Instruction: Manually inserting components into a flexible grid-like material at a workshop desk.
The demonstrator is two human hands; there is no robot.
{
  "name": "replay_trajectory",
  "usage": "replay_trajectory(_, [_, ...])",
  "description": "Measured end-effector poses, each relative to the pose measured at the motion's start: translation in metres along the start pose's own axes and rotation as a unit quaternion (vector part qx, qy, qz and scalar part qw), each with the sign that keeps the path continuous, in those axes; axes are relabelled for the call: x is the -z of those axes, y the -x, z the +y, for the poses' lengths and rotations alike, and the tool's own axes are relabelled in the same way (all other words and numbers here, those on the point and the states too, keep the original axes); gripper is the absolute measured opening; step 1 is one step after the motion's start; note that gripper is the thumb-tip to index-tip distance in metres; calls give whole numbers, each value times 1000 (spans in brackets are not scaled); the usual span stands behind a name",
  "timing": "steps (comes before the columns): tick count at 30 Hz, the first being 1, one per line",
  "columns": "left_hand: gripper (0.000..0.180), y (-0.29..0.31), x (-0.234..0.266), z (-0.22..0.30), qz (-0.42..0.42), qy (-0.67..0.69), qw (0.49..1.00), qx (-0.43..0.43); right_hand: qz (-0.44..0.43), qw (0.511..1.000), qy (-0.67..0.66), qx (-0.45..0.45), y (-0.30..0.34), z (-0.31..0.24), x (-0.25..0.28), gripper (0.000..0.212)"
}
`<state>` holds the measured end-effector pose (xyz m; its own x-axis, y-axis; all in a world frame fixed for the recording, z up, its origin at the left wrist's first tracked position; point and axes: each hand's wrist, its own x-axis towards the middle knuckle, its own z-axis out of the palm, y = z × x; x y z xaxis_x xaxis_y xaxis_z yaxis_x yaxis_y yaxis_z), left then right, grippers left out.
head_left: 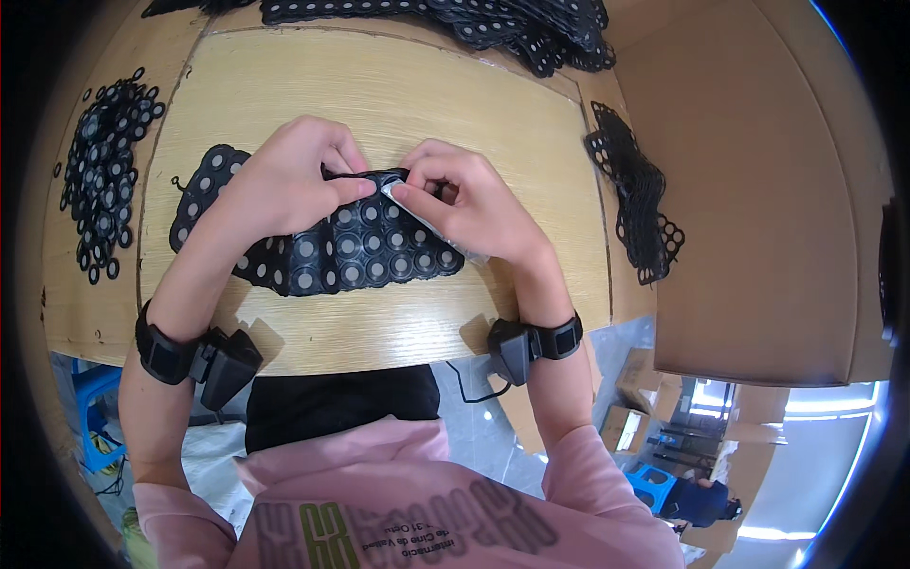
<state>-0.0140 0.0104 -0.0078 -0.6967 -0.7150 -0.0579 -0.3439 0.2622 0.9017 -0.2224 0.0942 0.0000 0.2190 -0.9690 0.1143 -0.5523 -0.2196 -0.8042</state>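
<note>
A black rubber-like sheet (365,248) with rows of round grey-centred rings lies on the wooden table in front of me. Its far edge is raised and folded up between my fingers. My left hand (292,185) pinches that edge, thumb on the near side. Close beside it, my right hand (482,207) is closed at the same edge, the thumb pressing a narrow silvery piece (389,190) against the sheet. Most of that piece is hidden under the hand, so its kind is unclear. The sheet's left part spreads out past my left wrist.
Loose black rings (106,175) form a heap at the far left. Stacked black perforated sheets (531,28) lie along the back. More black openwork strips (633,194) are piled at the right, next to a tall cardboard wall (758,209). The table's near edge (351,372) is before my body.
</note>
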Motion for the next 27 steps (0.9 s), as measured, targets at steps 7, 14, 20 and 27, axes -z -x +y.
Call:
replay_trajectory(7, [19,0,0,-5,34,24,999,-19,25,999,23,-6,-3,-4,-9,20])
replay_trajectory(14, [12,1,-3,2,18,35,999,23,72,994,69,34,-4,-6,-24,14])
replay_trajectory(20, [12,4,7,7,-13,35,999,6,57,995,71,31,-5,-4,-16,15])
replay_trajectory(27, [22,5,15,7,-1,-86,992,-92,-27,988,-115,-100,1,-2,13,19])
